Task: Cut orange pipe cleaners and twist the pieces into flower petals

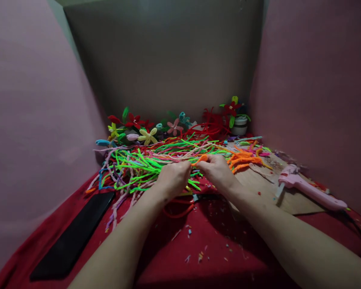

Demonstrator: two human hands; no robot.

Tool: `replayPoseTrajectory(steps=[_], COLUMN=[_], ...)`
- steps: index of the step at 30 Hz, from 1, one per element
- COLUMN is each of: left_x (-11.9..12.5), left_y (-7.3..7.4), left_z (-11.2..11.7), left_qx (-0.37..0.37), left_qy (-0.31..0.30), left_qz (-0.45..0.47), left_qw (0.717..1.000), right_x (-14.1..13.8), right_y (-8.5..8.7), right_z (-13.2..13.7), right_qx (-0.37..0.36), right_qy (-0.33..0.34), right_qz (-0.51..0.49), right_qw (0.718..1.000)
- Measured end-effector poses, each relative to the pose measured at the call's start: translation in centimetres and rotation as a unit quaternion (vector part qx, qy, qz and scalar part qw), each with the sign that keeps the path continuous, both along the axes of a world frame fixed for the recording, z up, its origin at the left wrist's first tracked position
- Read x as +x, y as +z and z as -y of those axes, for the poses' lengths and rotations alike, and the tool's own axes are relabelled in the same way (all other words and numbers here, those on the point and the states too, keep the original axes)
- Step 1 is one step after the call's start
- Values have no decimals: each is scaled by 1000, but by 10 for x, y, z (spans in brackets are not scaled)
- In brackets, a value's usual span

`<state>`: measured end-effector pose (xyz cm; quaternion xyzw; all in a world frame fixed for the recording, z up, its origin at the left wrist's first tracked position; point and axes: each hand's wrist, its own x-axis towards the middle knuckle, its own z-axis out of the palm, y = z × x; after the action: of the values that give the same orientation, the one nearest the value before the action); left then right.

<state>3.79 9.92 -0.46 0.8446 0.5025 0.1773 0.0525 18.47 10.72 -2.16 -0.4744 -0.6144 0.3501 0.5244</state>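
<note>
My left hand [173, 176] and my right hand [217, 170] meet over a heap of pipe cleaners [144, 164] in green, pink, red and blue. Both hands have their fingers curled and pinch an orange pipe cleaner piece [201, 159] between them. Several more orange pipe cleaners [243, 159] lie just to the right of my right hand. A loose red pipe cleaner [178, 211] curves on the cloth under my wrists.
Finished pipe-cleaner flowers [147, 135] stand along the back, one in a white pot [239, 125]. A pink glue gun [307, 188] lies at the right on a wooden board [267, 182]. A black flat object [74, 235] lies at the left on the red cloth [210, 245]. Pink walls close in both sides.
</note>
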Motion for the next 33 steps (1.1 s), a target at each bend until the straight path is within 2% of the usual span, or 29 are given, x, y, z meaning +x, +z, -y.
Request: replayPoseTrajectory(steps=[2,4,5,7,10,12,14,16,18,20,21,23,26,28,31,33], left_x=[6,10,10,8,3,1,1,3,6,9,10,12,14,14,15,16], left_y=[-4,-3,-1,4,11,12,9,5,0,-4,-5,-4,1,3,-1,-7], left_z=[3,5,6,6,4,2,2,3,6,9,11,12,12,11,13,15], left_qx=[95,102,80,-24,-197,-234,-199,-94,47,138,149,113,19,-11,21,85], left_qy=[13,2,-2,-10,-24,-23,-12,-1,5,9,11,20,33,34,34,27], left_qz=[-74,-32,21,135,257,292,279,220,140,87,85,127,204,217,182,120], left_qw=[993,994,997,990,946,927,940,971,989,987,985,985,978,976,983,989], right_x=[1,1,1,1,-1,-2,-2,-3,-3,-2,-2,-1,0,0,-1,-2], right_y=[-2,-2,-2,0,4,6,6,5,2,0,-1,-1,1,1,-1,-3], right_z=[-3,-5,-5,-4,-1,1,1,0,-2,-4,-5,-6,-7,-8,-9,-11], right_qx=[-52,-64,-59,-49,-48,-43,-27,-27,-76,-155,-185,-201,-156,-110,-62,-79], right_qy=[20,42,51,63,78,92,99,99,99,104,109,121,126,113,82,67], right_qz=[-59,-105,-118,-130,-136,-140,-143,-176,-248,-317,-337,-349,-335,-320,-318,-348], right_qw=[997,992,990,988,986,985,984,979,961,930,917,907,921,934,943,932])
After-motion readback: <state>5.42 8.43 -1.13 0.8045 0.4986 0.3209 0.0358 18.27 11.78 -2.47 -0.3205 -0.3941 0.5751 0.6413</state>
